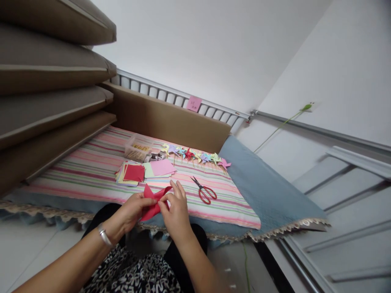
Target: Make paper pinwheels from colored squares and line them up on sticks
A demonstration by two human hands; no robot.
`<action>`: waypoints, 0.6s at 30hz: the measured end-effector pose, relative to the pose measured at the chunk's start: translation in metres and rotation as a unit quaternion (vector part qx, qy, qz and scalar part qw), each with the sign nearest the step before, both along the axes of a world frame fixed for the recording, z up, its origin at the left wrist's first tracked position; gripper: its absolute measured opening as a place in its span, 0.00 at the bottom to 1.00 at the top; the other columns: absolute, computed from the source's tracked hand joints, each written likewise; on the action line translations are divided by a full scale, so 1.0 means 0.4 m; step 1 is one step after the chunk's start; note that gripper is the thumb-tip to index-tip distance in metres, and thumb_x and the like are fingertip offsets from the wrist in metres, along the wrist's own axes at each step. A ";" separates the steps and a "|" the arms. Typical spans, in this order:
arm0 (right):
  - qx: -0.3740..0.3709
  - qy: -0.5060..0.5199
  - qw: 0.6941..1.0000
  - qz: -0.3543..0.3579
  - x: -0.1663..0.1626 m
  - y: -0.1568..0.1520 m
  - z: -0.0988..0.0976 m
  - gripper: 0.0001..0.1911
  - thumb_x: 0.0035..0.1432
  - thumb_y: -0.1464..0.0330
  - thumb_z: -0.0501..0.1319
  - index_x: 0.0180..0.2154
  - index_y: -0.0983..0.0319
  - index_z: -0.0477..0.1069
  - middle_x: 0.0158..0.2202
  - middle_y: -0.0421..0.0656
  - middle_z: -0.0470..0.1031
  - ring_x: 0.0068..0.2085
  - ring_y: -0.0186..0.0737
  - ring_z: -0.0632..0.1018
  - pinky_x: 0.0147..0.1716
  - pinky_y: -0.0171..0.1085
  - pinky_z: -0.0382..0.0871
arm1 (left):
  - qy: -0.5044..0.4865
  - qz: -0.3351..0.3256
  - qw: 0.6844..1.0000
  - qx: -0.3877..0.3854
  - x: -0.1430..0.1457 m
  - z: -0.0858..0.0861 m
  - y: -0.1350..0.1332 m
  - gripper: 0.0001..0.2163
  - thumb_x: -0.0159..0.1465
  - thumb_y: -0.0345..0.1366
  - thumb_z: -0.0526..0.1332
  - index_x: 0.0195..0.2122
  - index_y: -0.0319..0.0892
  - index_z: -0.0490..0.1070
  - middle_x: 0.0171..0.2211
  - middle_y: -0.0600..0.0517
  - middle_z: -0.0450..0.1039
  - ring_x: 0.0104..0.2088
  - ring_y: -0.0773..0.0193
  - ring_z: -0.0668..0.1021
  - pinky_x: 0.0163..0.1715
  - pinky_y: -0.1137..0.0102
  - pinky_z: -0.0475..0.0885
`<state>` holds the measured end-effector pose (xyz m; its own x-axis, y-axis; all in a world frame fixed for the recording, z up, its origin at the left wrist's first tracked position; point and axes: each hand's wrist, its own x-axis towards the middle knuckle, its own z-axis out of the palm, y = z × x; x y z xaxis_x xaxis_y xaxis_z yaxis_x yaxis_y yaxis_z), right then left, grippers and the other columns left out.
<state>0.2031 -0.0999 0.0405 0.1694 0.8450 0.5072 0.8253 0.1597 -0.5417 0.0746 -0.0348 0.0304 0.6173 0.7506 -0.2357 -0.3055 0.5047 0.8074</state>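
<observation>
A red paper pinwheel (149,212), its corners folded in toward the middle, is held up over the front edge of the striped cloth. My left hand (136,209) grips its left side, the thumb pressed near the centre. My right hand (175,209) pinches the pinwheel at its centre with thumb and forefinger, the other fingers raised. Whether a pin sits between those fingertips is too small to tell. Beyond my hands lie a red paper square (134,173) on a stack and a pink paper sheet (163,167). Red-handled scissors (204,191) rest to the right.
Finished pinwheels on sticks (189,154) lie in a row at the back. A clear plastic box (130,149) holds thin sticks, with small dark items beside it. A brown board (171,118) stands behind, stacked cushions (55,110) rise at left, and blue fabric (259,191) covers the right.
</observation>
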 end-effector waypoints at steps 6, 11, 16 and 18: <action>0.007 0.013 1.000 -0.014 -0.004 0.005 -0.004 0.07 0.49 0.78 0.60 0.27 0.61 0.71 0.59 0.52 0.62 0.63 0.52 0.54 0.57 0.54 0.53 | 0.005 0.008 1.000 0.006 0.004 -0.001 -0.003 0.08 0.44 0.29 0.70 0.27 0.35 0.78 0.24 0.46 0.79 0.26 0.63 0.77 0.34 0.70 0.69; 0.063 0.070 0.995 -0.016 0.004 -0.003 -0.001 0.05 0.51 0.74 0.60 0.33 0.60 0.70 0.57 0.51 0.64 0.60 0.49 0.60 0.57 0.51 0.54 | 0.020 0.037 0.999 0.013 -0.001 0.000 0.009 0.06 0.43 0.29 0.70 0.24 0.35 0.76 0.22 0.48 0.78 0.24 0.64 0.76 0.33 0.70 0.69; -0.010 0.365 0.931 -0.012 0.035 -0.003 -0.023 0.13 0.52 0.64 0.61 0.40 0.62 0.69 0.47 0.49 0.73 0.50 0.45 0.72 0.52 0.44 0.60 | 0.036 0.055 0.998 0.007 -0.009 0.009 0.014 0.06 0.44 0.30 0.69 0.23 0.35 0.76 0.23 0.48 0.78 0.23 0.64 0.76 0.31 0.70 0.69; -0.079 0.471 0.878 0.014 0.035 0.007 -0.041 0.15 0.51 0.59 0.61 0.37 0.63 0.71 0.38 0.46 0.76 0.42 0.43 0.76 0.45 0.41 0.66 | 0.025 0.041 0.999 0.008 -0.006 0.004 0.013 0.05 0.45 0.30 0.69 0.22 0.36 0.75 0.23 0.48 0.78 0.24 0.64 0.76 0.32 0.70 0.70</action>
